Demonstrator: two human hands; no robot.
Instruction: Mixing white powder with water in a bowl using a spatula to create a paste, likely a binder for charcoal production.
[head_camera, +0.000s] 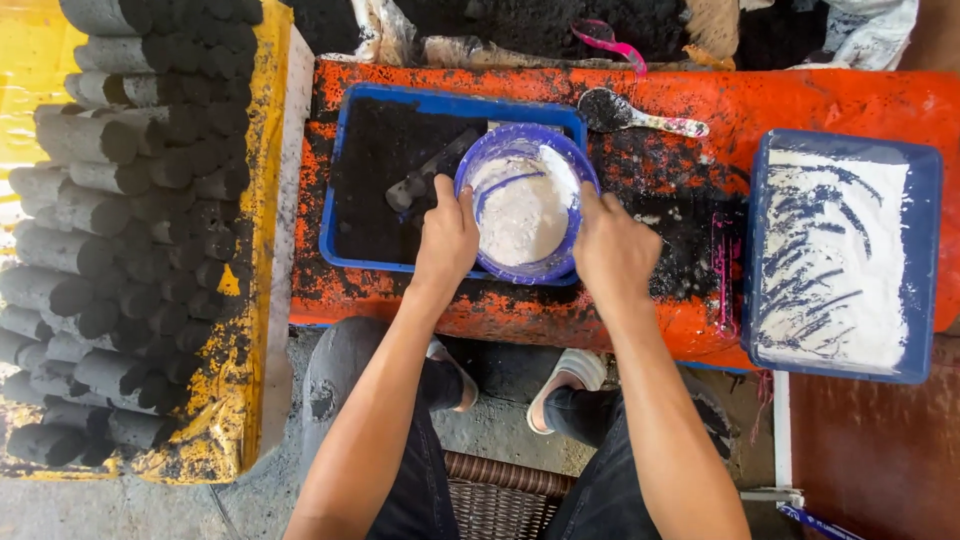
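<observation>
A round purple bowl (524, 150) with white powder inside sits tilted over a blue tray (340, 170) of black powder on an orange table (800, 100). My left hand (447, 238) grips the bowl's left rim. On the bowl's right rim, my right hand (612, 247) holds on. A dark grey scoop (425, 180) lies in the black powder just left of the bowl.
A second blue tray (925, 250) holding white powder stands at the right. A spoon (640, 116) caked with black powder lies behind the bowl. Stacked black cylindrical briquettes (110, 230) fill a yellow sheet at the left. My knees and a wicker seat (500, 500) are below.
</observation>
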